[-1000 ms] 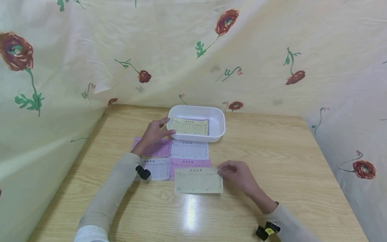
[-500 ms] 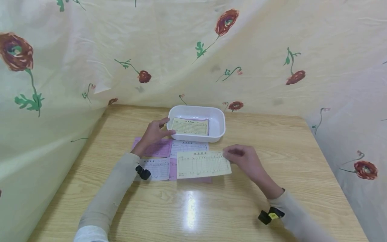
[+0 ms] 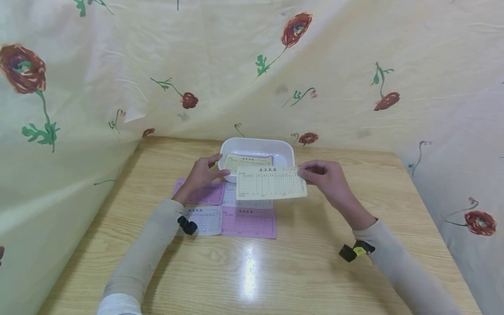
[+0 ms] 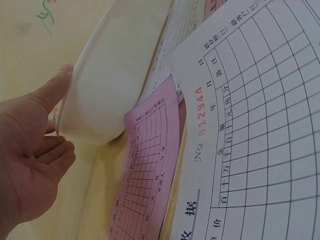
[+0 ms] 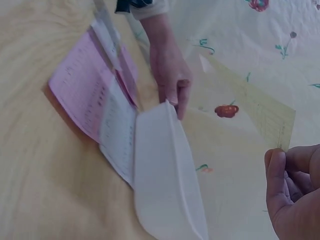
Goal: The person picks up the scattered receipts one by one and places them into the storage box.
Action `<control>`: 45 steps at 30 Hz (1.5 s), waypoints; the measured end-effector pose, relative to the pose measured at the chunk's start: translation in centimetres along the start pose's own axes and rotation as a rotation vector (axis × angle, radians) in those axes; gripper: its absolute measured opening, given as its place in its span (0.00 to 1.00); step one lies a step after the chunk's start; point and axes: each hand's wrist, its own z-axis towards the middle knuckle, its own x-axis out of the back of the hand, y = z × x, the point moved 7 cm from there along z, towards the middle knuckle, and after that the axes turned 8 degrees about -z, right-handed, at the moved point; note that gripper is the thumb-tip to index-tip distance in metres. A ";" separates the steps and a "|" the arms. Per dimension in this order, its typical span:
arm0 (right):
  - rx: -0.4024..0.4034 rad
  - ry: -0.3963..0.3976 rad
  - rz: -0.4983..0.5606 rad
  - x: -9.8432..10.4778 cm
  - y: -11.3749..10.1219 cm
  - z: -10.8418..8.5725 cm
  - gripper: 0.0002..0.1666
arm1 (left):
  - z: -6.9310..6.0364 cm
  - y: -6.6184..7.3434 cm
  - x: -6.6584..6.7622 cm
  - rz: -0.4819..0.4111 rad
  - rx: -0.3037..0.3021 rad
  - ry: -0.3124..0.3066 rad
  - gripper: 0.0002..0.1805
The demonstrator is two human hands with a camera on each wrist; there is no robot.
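Observation:
In the head view my right hand pinches a pale yellow receipt slip by its right edge, in the air over the front of a white plastic tray. The right wrist view also shows this yellow slip between thumb and fingers. My left hand grips the tray's left end, thumb and fingers at its rim. Inside the tray lies another yellow slip with a purple edge showing behind it; the held slip hides part of it.
In front of the tray, pink slips and white slips lie side by side on the wooden table. The left forearm covers part of them. A flowered cloth hangs behind and along both sides.
My right hand has lifted the yellow slip off the front pink slip and carried it up and forward to the tray's front. The left hand has stayed at the tray.

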 end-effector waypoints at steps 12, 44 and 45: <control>0.007 0.064 0.050 1.1 -1.8 4.5 0.16 | 0.1 -0.1 -0.1 -0.030 0.014 0.003 0.46; -0.104 0.160 0.025 -3.5 2.6 13.5 0.15 | 0.1 -0.3 -0.1 -0.065 -0.010 0.012 0.45; -0.116 0.164 0.014 -3.7 2.8 13.7 0.15 | 0.1 -0.3 -0.1 -0.065 -0.010 0.013 0.45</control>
